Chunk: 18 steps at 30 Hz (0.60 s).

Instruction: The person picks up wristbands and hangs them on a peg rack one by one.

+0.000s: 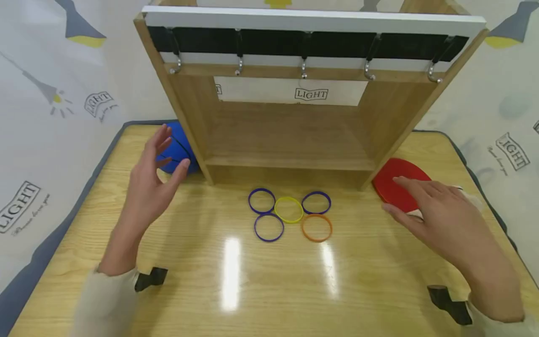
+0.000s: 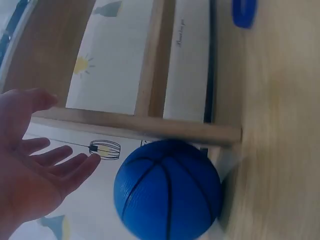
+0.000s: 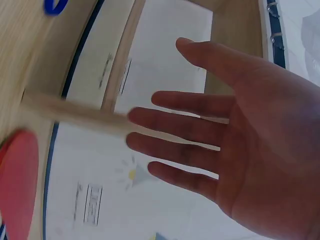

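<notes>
My left hand hovers over the table's left side, its thumb spread from the fingers and nothing held. Behind it a blue ball with black lines lies against the wooden stand's left side. On the right, my other hand is held up with fingers straight and apart, holding nothing. Past its fingertips in the head view is a red table tennis paddle, partly hidden by that hand. Between the hands several rings lie flat: a yellow ring, an orange ring and blue ones.
A wooden stand rises at the back, with a white top rail carrying several metal hooks on a black strip. The glossy wooden table has dark edging. Printed cloth surrounds it.
</notes>
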Motion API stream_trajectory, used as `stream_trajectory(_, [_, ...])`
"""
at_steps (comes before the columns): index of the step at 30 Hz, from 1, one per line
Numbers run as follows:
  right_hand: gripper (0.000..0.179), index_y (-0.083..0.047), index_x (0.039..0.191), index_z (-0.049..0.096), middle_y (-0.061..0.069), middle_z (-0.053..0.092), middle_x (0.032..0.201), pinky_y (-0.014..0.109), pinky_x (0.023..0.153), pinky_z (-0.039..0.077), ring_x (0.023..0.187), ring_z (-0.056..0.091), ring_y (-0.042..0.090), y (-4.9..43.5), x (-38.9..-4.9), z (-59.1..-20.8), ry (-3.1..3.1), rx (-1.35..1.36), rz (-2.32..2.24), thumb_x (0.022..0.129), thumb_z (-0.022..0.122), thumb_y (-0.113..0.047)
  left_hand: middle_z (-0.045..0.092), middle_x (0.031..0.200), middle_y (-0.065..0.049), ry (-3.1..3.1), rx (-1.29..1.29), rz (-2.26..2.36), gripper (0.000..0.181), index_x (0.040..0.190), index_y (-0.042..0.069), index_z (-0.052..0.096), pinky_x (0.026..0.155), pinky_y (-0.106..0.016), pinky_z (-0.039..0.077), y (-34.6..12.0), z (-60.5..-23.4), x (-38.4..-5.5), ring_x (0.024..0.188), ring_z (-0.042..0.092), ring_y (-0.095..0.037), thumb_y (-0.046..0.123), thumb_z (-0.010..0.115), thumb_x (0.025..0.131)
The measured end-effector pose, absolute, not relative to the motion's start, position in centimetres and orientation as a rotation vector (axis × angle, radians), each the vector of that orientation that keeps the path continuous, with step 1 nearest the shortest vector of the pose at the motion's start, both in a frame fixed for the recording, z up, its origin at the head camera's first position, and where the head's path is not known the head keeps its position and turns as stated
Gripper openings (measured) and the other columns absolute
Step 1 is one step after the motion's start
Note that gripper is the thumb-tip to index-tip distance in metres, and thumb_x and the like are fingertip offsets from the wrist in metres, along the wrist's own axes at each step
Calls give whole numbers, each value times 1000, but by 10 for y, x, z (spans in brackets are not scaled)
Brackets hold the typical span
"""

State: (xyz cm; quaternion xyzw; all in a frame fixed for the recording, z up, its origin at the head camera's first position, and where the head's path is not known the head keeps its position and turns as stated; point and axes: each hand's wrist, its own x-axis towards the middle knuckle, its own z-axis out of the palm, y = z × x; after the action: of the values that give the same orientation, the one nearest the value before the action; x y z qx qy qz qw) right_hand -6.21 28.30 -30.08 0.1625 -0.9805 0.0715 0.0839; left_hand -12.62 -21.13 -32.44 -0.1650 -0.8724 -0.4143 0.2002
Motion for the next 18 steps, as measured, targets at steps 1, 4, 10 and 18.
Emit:
stream_trajectory(1, [61,-2,131,58,23,64,119,62,94,38,107,57,45,277,-64,-300,-2933,515,233,89,68,-47,37,153,-1,-2393,-446,-1239,73,155,18,27,98,-48,44,-207,-323,-132,136,41,-25,11,66,94])
stream_trajectory(4, [55,-4,126,61,16,68,110,56,85,47,98,64,36,258,-75,-298,-2997,602,308,91,66,-46,39,151,-2,-2279,-385,-1474,66,153,15,31,99,-43,43,-196,-314,-144,134,42,-24,11,63,96])
stream_trajectory(10, [61,-2,135,53,13,66,116,51,83,50,104,62,32,226,-97,-307,-3389,579,542,94,60,-47,47,144,-8,-2024,-314,-1796,55,146,13,45,95,-36,43,-184,-298,-153,128,46,-28,7,64,94])
stream_trajectory(18, [50,0,134,56,14,67,112,51,84,50,101,64,31,213,-125,-334,-3414,465,693,97,60,-32,54,135,-17,-1890,-419,-1915,53,141,11,52,91,-33,47,-177,-298,-156,121,51,-34,-3,64,91])
